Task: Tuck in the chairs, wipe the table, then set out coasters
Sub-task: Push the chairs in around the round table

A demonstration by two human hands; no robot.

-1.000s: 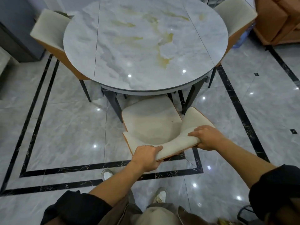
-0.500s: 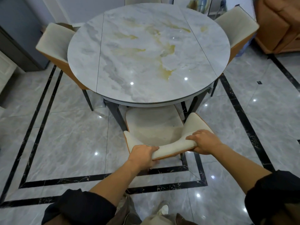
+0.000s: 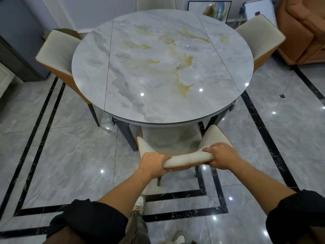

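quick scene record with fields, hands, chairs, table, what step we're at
left hand: grip closed on the near chair backrest
right hand: grip closed on the same backrest
near chair: seat partly under the table
other chairs: left chair, right chair, far chair, each at the table edge
table: round marble top, no coasters or cloth in view
step: tucking chairs; wiping not yet done

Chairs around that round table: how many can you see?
4: near chair gripped by left hand and right hand; left chair; right chair; far chair, mostly hidden behind the table.
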